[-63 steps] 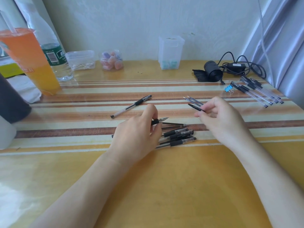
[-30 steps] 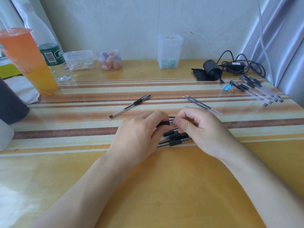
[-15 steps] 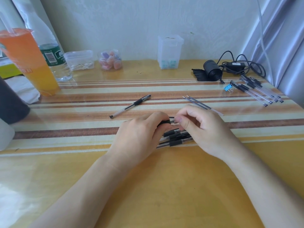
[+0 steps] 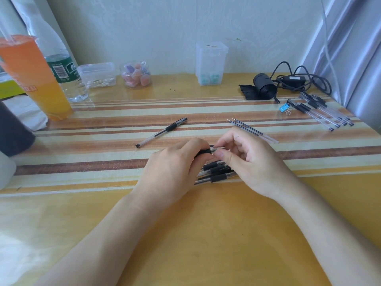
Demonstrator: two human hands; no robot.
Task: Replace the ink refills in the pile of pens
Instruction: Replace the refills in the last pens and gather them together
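Note:
My left hand (image 4: 175, 168) grips a black-grip pen (image 4: 203, 151) by its barrel, just above the pile of pens (image 4: 216, 174) in the middle of the table. My right hand (image 4: 249, 159) pinches the clear tip end (image 4: 218, 149) of that same pen between thumb and forefinger. Two loose refills (image 4: 251, 130) lie behind my right hand. A single capped pen (image 4: 162, 132) lies aslant behind my left hand. Several more pens (image 4: 321, 112) sit at the far right.
An orange drink cup (image 4: 31, 77) and a water bottle (image 4: 61, 67) stand at the back left, small clear boxes (image 4: 211, 62) along the wall. A black roll with cables (image 4: 265, 86) and a blue binder clip (image 4: 284, 109) lie at the back right.
My right hand came in from the refills on the right and took hold of the tip end of the pen in my left hand. The head camera shifted slightly.

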